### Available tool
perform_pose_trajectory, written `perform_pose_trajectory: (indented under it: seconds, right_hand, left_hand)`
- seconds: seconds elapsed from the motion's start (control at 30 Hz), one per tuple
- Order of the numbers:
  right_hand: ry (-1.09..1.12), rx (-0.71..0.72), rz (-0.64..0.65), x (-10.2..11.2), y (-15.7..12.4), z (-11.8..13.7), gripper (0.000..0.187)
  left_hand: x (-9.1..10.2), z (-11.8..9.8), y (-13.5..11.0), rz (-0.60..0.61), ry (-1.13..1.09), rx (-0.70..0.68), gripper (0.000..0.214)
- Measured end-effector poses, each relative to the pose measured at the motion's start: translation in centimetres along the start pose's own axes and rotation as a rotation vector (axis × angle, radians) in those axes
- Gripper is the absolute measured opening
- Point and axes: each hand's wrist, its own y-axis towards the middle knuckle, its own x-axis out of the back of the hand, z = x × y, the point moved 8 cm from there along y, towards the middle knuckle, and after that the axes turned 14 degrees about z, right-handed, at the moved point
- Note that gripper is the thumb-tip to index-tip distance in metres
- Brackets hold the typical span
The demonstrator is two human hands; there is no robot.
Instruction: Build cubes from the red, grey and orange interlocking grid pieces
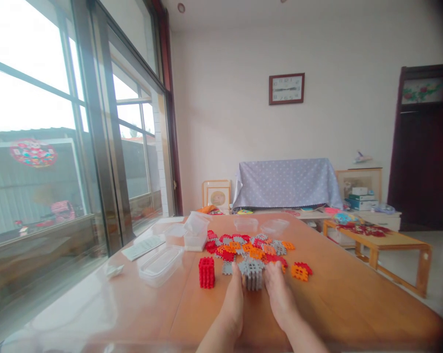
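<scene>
My left hand (233, 299) and my right hand (278, 294) press from both sides against a grey cube of interlocking plastic tiles (254, 274) standing on the wooden table (339, 304). Both hands' fingers are closed against its sides. A finished red cube (207, 272) stands just left of my left hand. Behind the grey cube lies a pile of loose red, orange and grey tiles (249, 245). An orange tile (299, 272) and a red one lie to the right of my right hand.
Clear plastic containers (160, 264) and an open box (195, 233) sit at the table's left, with a paper sheet (142, 246). Two shallow tubs (260, 225) stand at the far edge. A large window runs along the left; a low wooden bench (383, 245) stands to the right.
</scene>
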Motion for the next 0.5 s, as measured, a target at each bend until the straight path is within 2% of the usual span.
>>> perform_pose_trajectory:
  seconds: [0.17,0.27,0.37,0.5]
  right_hand:
    - [0.067,-0.019,-0.049,1.2,-0.3,0.2,0.094]
    - [0.073,-0.002,-0.078,1.4,-0.6,0.5,0.091]
    - [0.084,0.004,-0.097,1.4,-0.8,0.6,0.085]
    - [0.089,0.022,-0.094,1.3,-1.2,0.8,0.087]
  left_hand:
    - [2.8,-1.0,-2.5,-0.183,0.321,-0.08,0.068]
    - [4.5,-1.1,-3.5,-0.306,0.478,-0.077,0.063]
    - [4.9,-0.3,-3.5,-0.303,0.516,-0.06,0.058]
    - [4.8,0.8,-2.7,-0.259,0.563,-0.059,0.048]
